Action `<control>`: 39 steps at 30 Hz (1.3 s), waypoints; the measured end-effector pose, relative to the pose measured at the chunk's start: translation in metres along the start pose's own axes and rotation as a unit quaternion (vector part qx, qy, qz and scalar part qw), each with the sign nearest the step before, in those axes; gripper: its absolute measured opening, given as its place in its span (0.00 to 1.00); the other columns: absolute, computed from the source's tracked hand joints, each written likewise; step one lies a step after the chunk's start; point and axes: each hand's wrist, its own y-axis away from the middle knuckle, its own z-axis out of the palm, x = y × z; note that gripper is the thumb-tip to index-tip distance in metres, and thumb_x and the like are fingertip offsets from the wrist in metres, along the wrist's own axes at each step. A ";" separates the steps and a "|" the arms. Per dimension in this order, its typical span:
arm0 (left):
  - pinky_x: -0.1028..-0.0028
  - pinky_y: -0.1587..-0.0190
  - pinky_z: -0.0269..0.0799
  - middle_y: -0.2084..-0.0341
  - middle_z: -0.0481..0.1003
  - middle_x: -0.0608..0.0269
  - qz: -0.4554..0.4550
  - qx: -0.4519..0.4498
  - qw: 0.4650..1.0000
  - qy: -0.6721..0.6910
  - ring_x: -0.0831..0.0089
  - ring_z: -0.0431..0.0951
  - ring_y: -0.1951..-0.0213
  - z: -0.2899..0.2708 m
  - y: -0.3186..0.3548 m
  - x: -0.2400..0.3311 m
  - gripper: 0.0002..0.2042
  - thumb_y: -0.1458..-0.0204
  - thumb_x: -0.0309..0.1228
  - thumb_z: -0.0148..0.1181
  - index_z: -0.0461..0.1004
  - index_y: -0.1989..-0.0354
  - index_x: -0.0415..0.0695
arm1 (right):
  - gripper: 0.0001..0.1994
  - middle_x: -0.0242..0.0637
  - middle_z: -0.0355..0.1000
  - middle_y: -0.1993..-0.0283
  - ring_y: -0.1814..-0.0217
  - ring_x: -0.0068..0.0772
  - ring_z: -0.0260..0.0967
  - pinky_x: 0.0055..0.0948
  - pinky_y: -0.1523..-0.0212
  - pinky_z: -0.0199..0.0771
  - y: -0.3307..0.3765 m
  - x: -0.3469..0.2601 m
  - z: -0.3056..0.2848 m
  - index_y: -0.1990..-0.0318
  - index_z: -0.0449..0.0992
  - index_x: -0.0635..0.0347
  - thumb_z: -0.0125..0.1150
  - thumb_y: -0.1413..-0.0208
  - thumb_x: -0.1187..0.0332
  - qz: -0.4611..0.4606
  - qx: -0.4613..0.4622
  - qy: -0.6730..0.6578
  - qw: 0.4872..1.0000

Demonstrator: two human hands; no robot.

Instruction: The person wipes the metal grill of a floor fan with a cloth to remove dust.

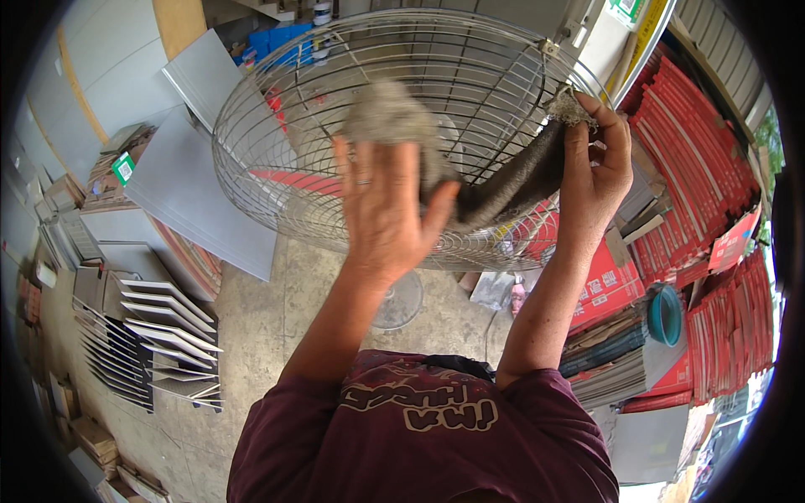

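Note:
A large round metal wire guard [285,109], like that of a standing fan, fills the upper middle of the head view. A grey-brown cloth [511,180] hangs in a sagging curve across its near side. My left hand [381,197], ring on one finger and smeared by motion, holds the bunched left end of the cloth against the wires; its fingertips are hidden by the fabric. At the guard's right rim, my right hand [599,151] pinches the frayed other end between thumb and fingers. Below the guard a round base [398,302] stands on the floor.
To the left, pale panels [201,184] lean, and a black rack [126,360] holds several tile samples. Stacks of red cartons [696,151] rise on the right, with a teal basin [665,316] beside them. Behind the guard lies something blue [281,42].

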 end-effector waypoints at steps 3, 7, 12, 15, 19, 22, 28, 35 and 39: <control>0.43 0.32 0.31 0.35 0.52 0.36 -0.060 0.025 0.997 -0.030 0.39 0.46 0.32 -0.016 0.010 -0.019 0.39 0.47 0.41 0.60 0.47 0.33 0.32 | 0.12 0.25 0.72 0.60 0.61 0.12 0.67 0.16 0.64 0.65 0.002 0.001 -0.003 0.52 0.78 0.57 0.58 0.43 0.77 -0.009 -0.021 0.033 0.999; 0.43 0.32 0.27 0.33 0.49 0.36 -0.062 0.021 0.998 -0.010 0.38 0.43 0.31 -0.015 0.019 -0.019 0.41 0.46 0.38 0.59 0.41 0.31 0.33 | 0.11 0.27 0.72 0.62 0.64 0.18 0.65 0.18 0.68 0.65 0.002 -0.002 0.001 0.58 0.79 0.56 0.60 0.48 0.78 -0.018 0.004 0.009 1.000; 0.44 0.32 0.27 0.32 0.45 0.36 -0.018 0.026 0.997 0.063 0.38 0.42 0.31 -0.007 0.008 -0.002 0.42 0.45 0.39 0.58 0.39 0.30 0.34 | 0.12 0.25 0.71 0.61 0.63 0.12 0.66 0.16 0.63 0.66 0.002 -0.002 -0.003 0.52 0.78 0.58 0.58 0.44 0.77 -0.010 -0.015 0.025 1.000; 0.41 0.33 0.31 0.36 0.55 0.35 0.012 0.033 0.995 0.094 0.40 0.46 0.31 0.002 -0.008 0.017 0.39 0.49 0.39 0.59 0.48 0.33 0.32 | 0.11 0.28 0.72 0.62 0.65 0.19 0.66 0.19 0.68 0.66 0.002 -0.007 0.001 0.57 0.79 0.56 0.60 0.47 0.77 0.002 -0.001 0.010 1.000; 0.44 0.31 0.35 0.42 0.64 0.40 0.042 -0.016 0.994 0.101 0.43 0.52 0.33 0.016 -0.012 0.041 0.37 0.49 0.40 0.60 0.53 0.34 0.35 | 0.11 0.29 0.72 0.61 0.65 0.18 0.66 0.19 0.69 0.67 0.001 0.000 0.000 0.57 0.79 0.57 0.59 0.47 0.77 -0.011 0.005 0.003 1.000; 0.43 0.32 0.37 0.43 0.64 0.41 0.068 -0.058 0.989 0.114 0.43 0.55 0.35 0.027 -0.012 0.050 0.39 0.53 0.38 0.64 0.53 0.34 0.36 | 0.11 0.30 0.72 0.60 0.66 0.18 0.66 0.18 0.70 0.67 0.001 -0.004 0.000 0.56 0.79 0.57 0.59 0.47 0.78 0.000 0.004 -0.002 1.000; 0.45 0.31 0.36 0.45 0.67 0.40 0.042 -0.023 0.996 0.077 0.44 0.56 0.35 0.015 -0.008 0.033 0.37 0.50 0.41 0.63 0.54 0.35 0.36 | 0.11 0.30 0.72 0.60 0.67 0.17 0.66 0.18 0.70 0.67 0.002 -0.003 0.001 0.56 0.79 0.58 0.59 0.47 0.78 0.004 0.006 0.000 1.000; 0.44 0.32 0.31 0.34 0.48 0.34 -0.060 0.024 0.998 -0.010 0.38 0.44 0.32 -0.008 0.020 -0.016 0.42 0.47 0.42 0.61 0.45 0.32 0.32 | 0.12 0.26 0.73 0.59 0.61 0.11 0.66 0.15 0.63 0.65 0.003 0.000 0.000 0.52 0.78 0.58 0.57 0.43 0.77 -0.004 -0.010 0.016 1.000; 0.45 0.32 0.27 0.33 0.46 0.33 -0.078 0.033 0.996 0.019 0.38 0.42 0.31 -0.010 0.027 -0.017 0.42 0.47 0.38 0.61 0.42 0.32 0.32 | 0.11 0.26 0.72 0.60 0.62 0.14 0.66 0.16 0.65 0.65 0.004 -0.001 0.000 0.54 0.78 0.57 0.58 0.45 0.77 -0.010 -0.003 0.012 1.000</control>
